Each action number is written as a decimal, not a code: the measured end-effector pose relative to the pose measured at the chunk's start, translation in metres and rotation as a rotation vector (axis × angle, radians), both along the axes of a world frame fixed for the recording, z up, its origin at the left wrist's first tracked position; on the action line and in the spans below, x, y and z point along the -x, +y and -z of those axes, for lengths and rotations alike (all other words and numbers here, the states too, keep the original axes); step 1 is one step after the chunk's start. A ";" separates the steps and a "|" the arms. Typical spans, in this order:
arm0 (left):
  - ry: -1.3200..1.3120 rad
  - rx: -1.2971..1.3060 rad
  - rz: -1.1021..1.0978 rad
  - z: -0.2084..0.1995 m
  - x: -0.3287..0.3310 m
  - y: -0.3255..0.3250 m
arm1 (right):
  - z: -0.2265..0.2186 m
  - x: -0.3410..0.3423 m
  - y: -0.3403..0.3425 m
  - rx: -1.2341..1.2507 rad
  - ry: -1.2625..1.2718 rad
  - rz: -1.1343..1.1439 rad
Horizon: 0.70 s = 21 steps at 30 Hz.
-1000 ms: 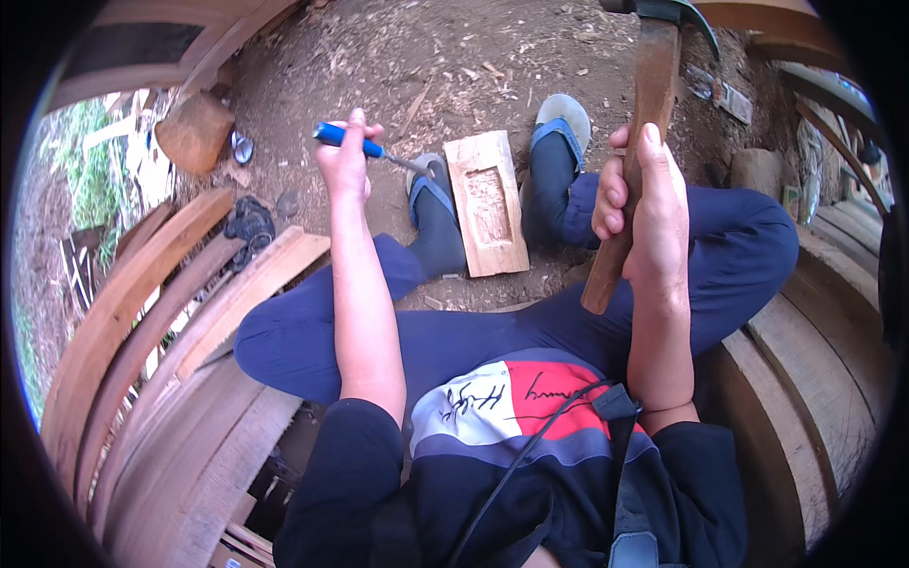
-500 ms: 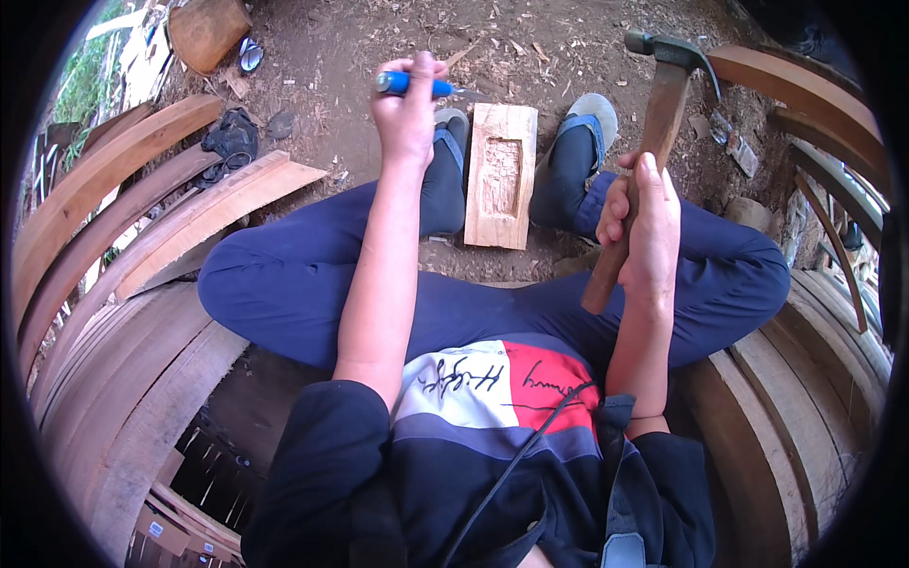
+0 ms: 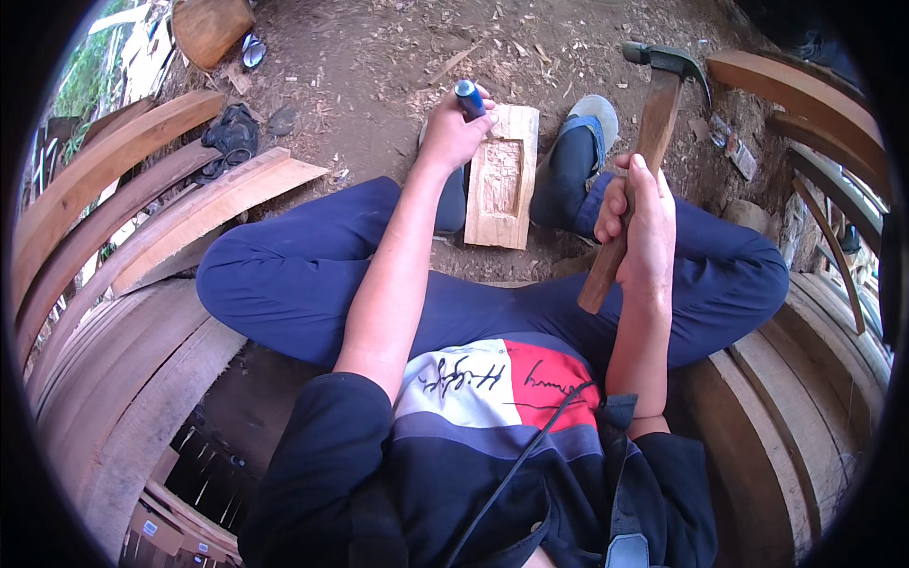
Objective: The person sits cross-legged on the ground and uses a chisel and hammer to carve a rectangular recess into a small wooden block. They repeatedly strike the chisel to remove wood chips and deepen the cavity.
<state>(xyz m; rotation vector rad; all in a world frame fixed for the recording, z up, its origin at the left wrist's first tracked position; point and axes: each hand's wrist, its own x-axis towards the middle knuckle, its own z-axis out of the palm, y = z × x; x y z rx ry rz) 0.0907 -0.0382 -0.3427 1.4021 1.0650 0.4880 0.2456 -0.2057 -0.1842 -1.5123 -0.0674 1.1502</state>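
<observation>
A pale wood block [image 3: 494, 230] with a rough rectangular recess cut into its top lies on the ground between my feet. My left hand [image 3: 453, 133] is closed around the blue handle of a chisel [image 3: 468, 95], which stands nearly upright at the far left edge of the recess. My fingers and the block's far end hide the blade. My right hand [image 3: 644, 213] grips the wooden handle of a claw hammer [image 3: 660, 109]. The hammer is raised right of the block, its metal head pointing away from me, apart from the chisel.
My sandalled feet [image 3: 573, 166] flank the block closely. Curved wooden boards [image 3: 123, 170] lean at the left, and more curved pieces [image 3: 795, 85] stand at the right. A log stump [image 3: 210, 33] and a dark cloth bundle [image 3: 230, 137] sit at far left. Wood chips litter the dirt.
My left hand has moved right and toward me, onto the block. The chisel has turned from lying sideways to nearly upright. The right hand and hammer have barely shifted.
</observation>
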 end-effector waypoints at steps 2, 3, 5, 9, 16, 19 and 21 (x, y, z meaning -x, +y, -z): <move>-0.036 -0.002 -0.019 -0.001 0.000 0.001 | -0.001 -0.001 0.000 -0.004 0.004 0.002; -0.047 -0.008 -0.032 -0.001 0.000 0.001 | -0.002 -0.001 0.000 -0.004 0.009 0.005; -0.039 -0.015 -0.049 -0.006 -0.001 0.001 | -0.002 -0.002 0.000 -0.009 0.015 0.006; 0.007 -0.036 -0.025 -0.014 -0.003 0.003 | -0.002 -0.003 0.000 -0.018 0.019 0.007; 0.017 -0.050 -0.052 -0.009 0.000 0.003 | 0.003 -0.002 0.000 -0.010 0.043 -0.002; 0.041 -0.054 -0.063 -0.009 -0.001 0.003 | 0.002 -0.001 0.001 -0.006 0.033 -0.010; 0.043 -0.056 -0.068 -0.009 0.000 0.002 | 0.003 -0.001 0.002 -0.004 0.030 -0.010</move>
